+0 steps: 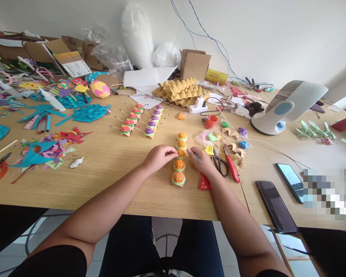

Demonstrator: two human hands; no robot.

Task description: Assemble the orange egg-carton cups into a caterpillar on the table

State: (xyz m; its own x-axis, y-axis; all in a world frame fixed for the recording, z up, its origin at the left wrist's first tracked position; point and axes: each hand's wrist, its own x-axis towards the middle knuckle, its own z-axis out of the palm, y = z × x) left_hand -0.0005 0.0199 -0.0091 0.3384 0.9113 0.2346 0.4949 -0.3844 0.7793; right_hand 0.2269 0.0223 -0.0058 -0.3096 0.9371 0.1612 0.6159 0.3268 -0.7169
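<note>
In front of me stands a row of egg-carton cups forming a caterpillar, with orange domes, green rims and small yellow faces. My left hand is at its left side. Thumb and forefinger are pinched together against the middle cup; whatever may be between them is hidden. On the other side, my right hand is closed around a thin blue stick, its fingertips close to the same cup. Farther back are a red-and-green caterpillar and a purple-and-yellow one, with pins sticking out from their sides.
Black-handled scissors, a red cutter and bags of coloured clay lie beside my right forearm. Stacked egg cartons stand behind. Paper scraps cover the left; a fan and phones are right.
</note>
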